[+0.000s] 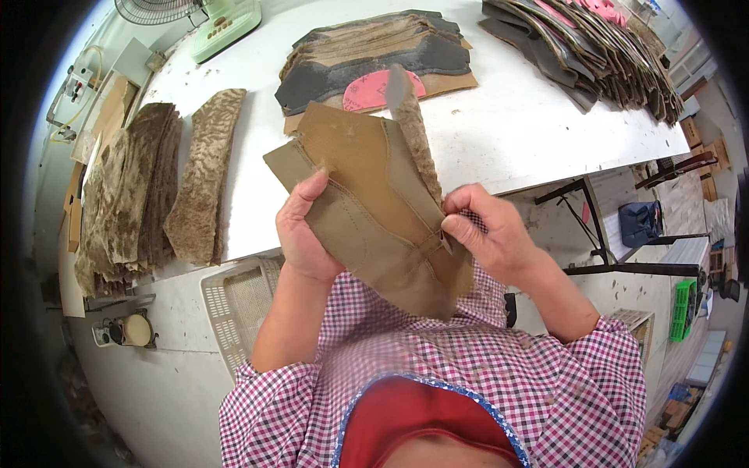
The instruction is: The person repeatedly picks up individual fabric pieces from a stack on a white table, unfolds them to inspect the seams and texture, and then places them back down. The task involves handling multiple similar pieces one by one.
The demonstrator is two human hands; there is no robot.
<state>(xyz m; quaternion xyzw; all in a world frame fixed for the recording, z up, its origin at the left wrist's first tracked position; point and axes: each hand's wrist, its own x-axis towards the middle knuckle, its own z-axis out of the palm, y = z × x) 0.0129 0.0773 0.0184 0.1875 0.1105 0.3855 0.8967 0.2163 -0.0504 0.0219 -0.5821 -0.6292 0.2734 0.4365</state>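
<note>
Between my hands, over the table's front edge, is a stitched boot upper (367,195) of olive and tan panels. My left hand (308,234) grips its left side, the thumb lying on top. At the right edge, my right hand (495,238) pinches the upper beside a furry lining piece (420,140) that stands up along that edge. Whether the lining is joined to the upper there I cannot tell. Just beyond lies a stack of grey and brown furry-edged pieces (374,58), with a pink rounded piece (378,90) at its front.
On the white table (515,148), a pile of brown fur pieces (133,195) and a single fur piece (207,175) lie left. A larger stack (585,51) fills the far right. A green fan (226,27) stands at the back left. Below is a plastic basket (226,320).
</note>
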